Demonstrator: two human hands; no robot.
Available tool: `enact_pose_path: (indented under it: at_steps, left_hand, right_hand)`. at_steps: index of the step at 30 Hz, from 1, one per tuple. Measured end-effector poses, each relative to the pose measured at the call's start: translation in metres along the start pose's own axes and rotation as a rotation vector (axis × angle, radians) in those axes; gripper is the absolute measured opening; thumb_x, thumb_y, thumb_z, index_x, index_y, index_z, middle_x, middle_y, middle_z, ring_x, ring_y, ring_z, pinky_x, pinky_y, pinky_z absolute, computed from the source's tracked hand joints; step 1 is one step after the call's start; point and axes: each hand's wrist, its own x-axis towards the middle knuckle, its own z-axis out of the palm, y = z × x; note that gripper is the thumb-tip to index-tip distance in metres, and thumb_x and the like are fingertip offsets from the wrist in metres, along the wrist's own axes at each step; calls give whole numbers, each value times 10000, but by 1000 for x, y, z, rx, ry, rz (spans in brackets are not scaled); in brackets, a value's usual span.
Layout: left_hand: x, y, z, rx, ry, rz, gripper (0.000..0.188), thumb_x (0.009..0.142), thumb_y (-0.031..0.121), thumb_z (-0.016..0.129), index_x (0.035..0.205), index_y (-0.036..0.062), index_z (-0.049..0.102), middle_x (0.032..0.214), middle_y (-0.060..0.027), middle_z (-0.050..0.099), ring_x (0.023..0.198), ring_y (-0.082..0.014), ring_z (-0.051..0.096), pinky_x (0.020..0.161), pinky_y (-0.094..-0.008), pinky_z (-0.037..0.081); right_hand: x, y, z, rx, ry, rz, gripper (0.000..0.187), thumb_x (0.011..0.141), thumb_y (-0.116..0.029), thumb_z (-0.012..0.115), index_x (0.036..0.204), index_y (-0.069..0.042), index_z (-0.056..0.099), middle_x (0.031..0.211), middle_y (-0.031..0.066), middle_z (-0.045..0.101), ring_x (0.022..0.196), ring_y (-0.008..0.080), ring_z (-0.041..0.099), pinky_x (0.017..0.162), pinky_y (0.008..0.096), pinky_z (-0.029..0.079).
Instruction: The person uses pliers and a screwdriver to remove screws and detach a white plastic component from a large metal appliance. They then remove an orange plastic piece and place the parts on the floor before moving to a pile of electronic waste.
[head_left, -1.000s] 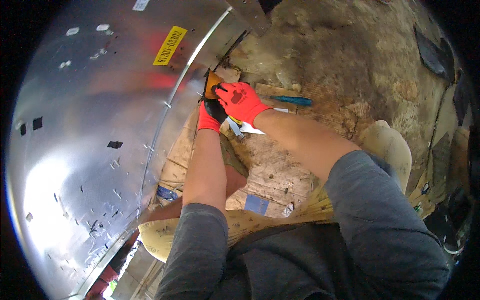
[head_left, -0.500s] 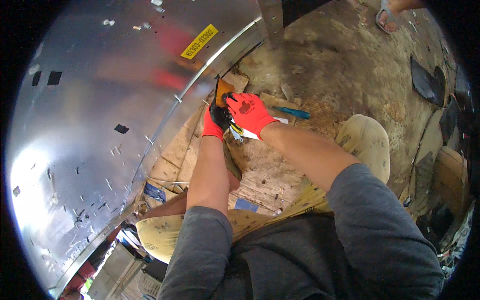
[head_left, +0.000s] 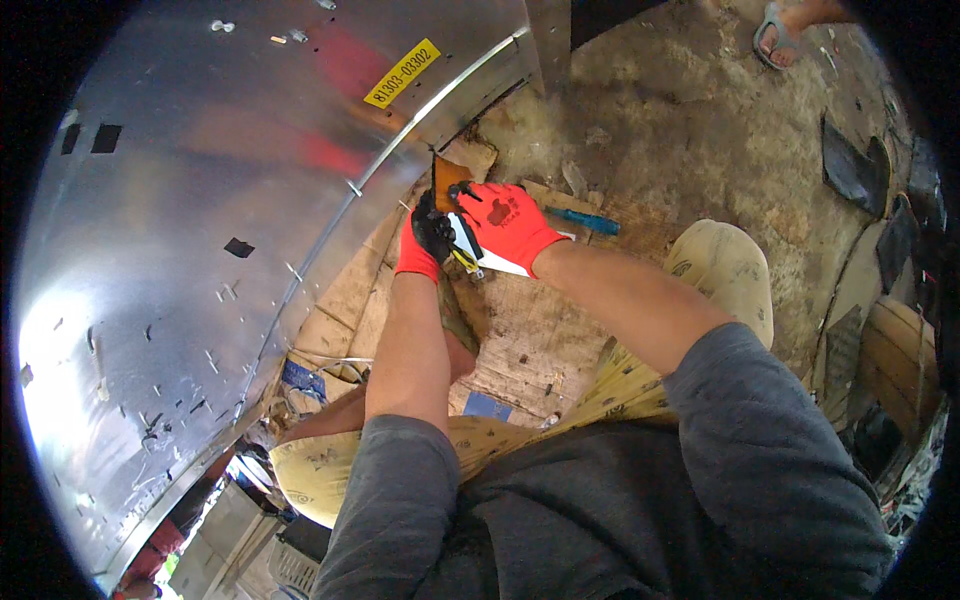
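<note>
A: Biggest first. What's changed?
B: The huge curved silver metal panel point(head_left: 200, 250) is framed almost as it was half a second ago. Beside it, the stained brown wooden floor point(head_left: 660, 140) is partly covered by cardboard.
A: Hands?
B: The right hand point(head_left: 510, 220), in a red glove with black fingertips, has been shifted slightly down and right. The left hand point(head_left: 428, 235), gloved alike, is kept close to the panel's edge.
A: Grip?
B: Right grip: closed, seemingly pinching the right edge of the flat orange-brown piece point(head_left: 450, 180). Left grip: fingers bunched at its lower end; whether anything is pinched cannot be told.
A: Where's the piece?
B: Upright against the panel's lower edge, above the left hand. More of the flat white sheet point(head_left: 490, 262) has been exposed between the hands; the same spot is judged to be still being worked.
A: Smaller?
B: A blue-green screwdriver-like handle point(head_left: 585, 220) is left on the floor, right of the gloves. A slim yellow-and-black object point(head_left: 466, 261) is seen just below the left fingers; its holder is unclear.
A: Containers?
B: One pale perforated plastic crate point(head_left: 293, 568), lower left, partly hidden. Contents can't be made out.
</note>
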Motion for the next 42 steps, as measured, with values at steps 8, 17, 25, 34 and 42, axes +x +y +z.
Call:
enact_pose_path:
  at_steps: [8,17,25,34,42]
  left_hand:
    - [-4,4,0,51,-96,118,222,879,350,566,951,146,615,681,30,539,583,-131,486,520,-291,385]
    - [-6,-7,-23,-58,45,96,314,944,314,433,1125,111,592,859,-55,647,686,-195,594,524,-408,472]
    - [-71,38,110,55,-319,181,365,951,301,476,1223,71,558,1042,-81,664,850,-160,657,601,-278,526]
    - [-76,57,161,121,-675,99,505,946,411,455,1284,38,494,1118,-153,629,779,-203,653,630,-299,541]
    - [-108,50,204,-11,-647,-139,563,912,520,464,1177,31,551,634,-56,514,471,-135,401,449,-267,324]
  right_hand:
    - [-5,-19,-22,66,-103,-89,301,841,-274,556,1096,-123,608,1097,83,617,994,270,595,873,387,451]
    - [27,0,-107,572,-111,159,346,871,-266,623,1089,2,613,936,128,674,812,194,667,728,331,534]
    - [39,37,-216,1588,-157,473,318,868,-182,653,1104,19,581,924,96,651,712,191,663,633,322,548]
    - [39,73,-248,1558,-24,346,260,867,-134,637,1077,15,608,978,96,652,755,206,666,670,312,547]
    - [43,101,-246,1448,-137,-111,142,822,-134,574,901,-33,635,1332,187,468,1201,304,488,1010,392,385]
